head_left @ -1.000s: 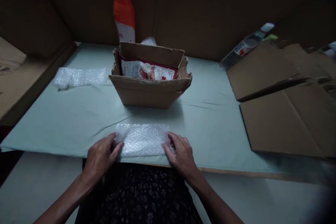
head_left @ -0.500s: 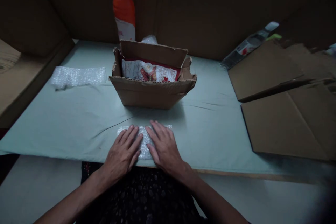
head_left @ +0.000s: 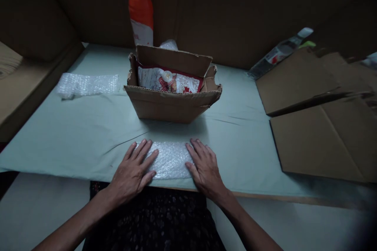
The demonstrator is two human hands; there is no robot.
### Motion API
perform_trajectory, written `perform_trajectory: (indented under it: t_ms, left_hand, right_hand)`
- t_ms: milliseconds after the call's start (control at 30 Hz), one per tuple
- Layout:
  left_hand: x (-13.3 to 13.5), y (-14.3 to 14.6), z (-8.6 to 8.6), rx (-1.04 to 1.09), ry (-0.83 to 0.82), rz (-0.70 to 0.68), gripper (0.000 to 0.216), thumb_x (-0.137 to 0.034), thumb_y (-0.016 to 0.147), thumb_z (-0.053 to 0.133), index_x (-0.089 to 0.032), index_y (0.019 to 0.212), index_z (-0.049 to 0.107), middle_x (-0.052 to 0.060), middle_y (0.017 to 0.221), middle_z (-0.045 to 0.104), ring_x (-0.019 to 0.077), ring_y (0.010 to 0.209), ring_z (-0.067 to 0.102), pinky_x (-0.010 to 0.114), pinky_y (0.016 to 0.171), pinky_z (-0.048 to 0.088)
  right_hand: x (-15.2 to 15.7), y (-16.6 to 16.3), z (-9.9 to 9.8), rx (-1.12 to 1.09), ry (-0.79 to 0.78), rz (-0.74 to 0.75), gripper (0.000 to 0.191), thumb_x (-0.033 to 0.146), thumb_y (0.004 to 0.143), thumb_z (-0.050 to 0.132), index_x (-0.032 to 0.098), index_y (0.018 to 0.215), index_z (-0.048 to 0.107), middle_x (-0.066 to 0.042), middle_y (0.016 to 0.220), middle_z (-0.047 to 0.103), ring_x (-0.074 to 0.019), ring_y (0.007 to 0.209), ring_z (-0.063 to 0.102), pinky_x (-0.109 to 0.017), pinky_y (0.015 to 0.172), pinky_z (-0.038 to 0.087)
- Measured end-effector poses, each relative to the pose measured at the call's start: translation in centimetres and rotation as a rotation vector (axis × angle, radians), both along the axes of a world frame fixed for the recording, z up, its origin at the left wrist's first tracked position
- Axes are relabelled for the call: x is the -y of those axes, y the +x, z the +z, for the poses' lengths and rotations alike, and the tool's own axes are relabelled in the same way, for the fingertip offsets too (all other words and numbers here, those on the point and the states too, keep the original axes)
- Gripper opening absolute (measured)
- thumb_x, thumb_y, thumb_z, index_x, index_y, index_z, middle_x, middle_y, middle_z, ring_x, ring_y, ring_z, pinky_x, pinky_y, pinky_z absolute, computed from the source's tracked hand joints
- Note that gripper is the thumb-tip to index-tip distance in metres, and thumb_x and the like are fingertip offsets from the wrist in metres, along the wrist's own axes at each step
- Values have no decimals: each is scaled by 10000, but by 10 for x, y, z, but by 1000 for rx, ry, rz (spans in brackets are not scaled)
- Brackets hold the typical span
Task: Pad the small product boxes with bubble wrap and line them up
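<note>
A flat piece of bubble wrap point(head_left: 171, 160) lies at the near edge of the table, in front of me. My left hand point(head_left: 134, 166) rests on its left end, palm down with the fingers spread. On the right end lies my right hand point(head_left: 204, 166), fingers stretched out and touching the wrap's edge. Just beyond the hands stands a cardboard box point(head_left: 167, 106) with its top flaps up. Inside it is a printed package point(head_left: 171, 80) in red and white; its lower part is hidden by the box wall.
A second bubble wrap piece point(head_left: 91, 85) lies at the left on the pale green cloth point(head_left: 88, 137). At the back stand an orange and white object point(head_left: 141, 8) and a clear plastic bottle point(head_left: 277, 53), leaning. Cardboard boxes point(head_left: 321, 137) occupy the right side.
My right hand has slid to the right across the bubble wrap, uncovering its middle. My left hand has shifted slightly left, its fingers a little wider apart.
</note>
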State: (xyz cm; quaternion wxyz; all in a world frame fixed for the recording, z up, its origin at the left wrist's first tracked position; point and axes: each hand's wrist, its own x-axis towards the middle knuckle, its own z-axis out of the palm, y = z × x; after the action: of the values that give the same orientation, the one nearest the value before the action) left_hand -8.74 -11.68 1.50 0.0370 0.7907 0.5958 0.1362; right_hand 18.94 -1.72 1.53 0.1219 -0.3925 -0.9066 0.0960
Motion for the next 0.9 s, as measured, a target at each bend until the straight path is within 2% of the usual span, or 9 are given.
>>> perform_trajectory:
  t_ms: [100,200,367,467,533,600,700,767,900]
  left_hand:
    - [1,-12,5,121,80,179,463,-341,1004,465,-207,1446,429,160,1504,468,312,1383,453,499,1090,426]
    - [-1,-23,9,113,108,325,405,-351,972,508,-184,1341,520,147,1232,622,316,1127,585,493,925,504]
    - [-10,-19,11,121,56,352,115,-294,888,590,-212,949,642,79,961,654,262,887,590,409,766,505]
    - [-13,-13,11,181,33,329,59,-199,856,554,-223,821,594,39,828,649,216,780,593,356,705,491]
    - [-16,-14,13,200,3,325,91,-158,836,523,-227,824,582,17,771,651,192,719,606,326,668,484]
    - [-23,-20,16,184,8,302,138,-139,824,513,-229,888,596,10,789,682,183,718,634,312,670,489]
    - [-46,-28,23,94,111,224,251,-129,833,522,-226,1047,612,45,930,728,211,837,671,344,754,511]
    - [-67,-28,26,33,155,182,299,-112,836,529,-212,1106,613,69,948,722,234,872,667,373,784,517]
    - [-93,-16,25,15,147,151,374,-128,848,563,-163,1219,590,129,1054,693,281,972,642,433,839,531]
  right_hand:
    - [-12,-1,9,-82,-7,-35,472,346,1018,432,184,1458,481,-155,1400,589,-327,1325,494,-534,1079,389]
    - [-23,-12,15,-85,-17,1,420,337,979,512,174,1363,558,-167,1342,613,-339,1264,528,-530,1038,419]
    - [-31,-26,12,-159,-58,58,147,256,921,584,180,1033,640,-157,1282,639,-321,1181,569,-500,969,448]
    - [-23,-24,16,-240,-136,56,29,208,907,574,205,909,603,-97,1050,708,-262,979,632,-425,858,476]
    - [-11,-20,22,-265,-251,40,32,205,908,567,211,901,598,-54,903,708,-219,833,640,-366,780,487]
    - [6,-18,27,-283,-401,7,114,220,903,577,219,1008,621,-34,897,712,-199,789,648,-328,748,505]
    - [32,-22,29,-312,-555,-3,508,237,876,610,233,1377,526,-41,1042,735,-193,801,671,-306,756,539]
    - [45,-29,27,-320,-571,44,658,226,881,607,236,1511,418,-48,1112,740,-194,836,682,-312,803,547]
    - [54,-40,26,-304,-568,135,395,200,921,590,267,1304,659,-28,1078,767,-199,910,700,-349,893,531]
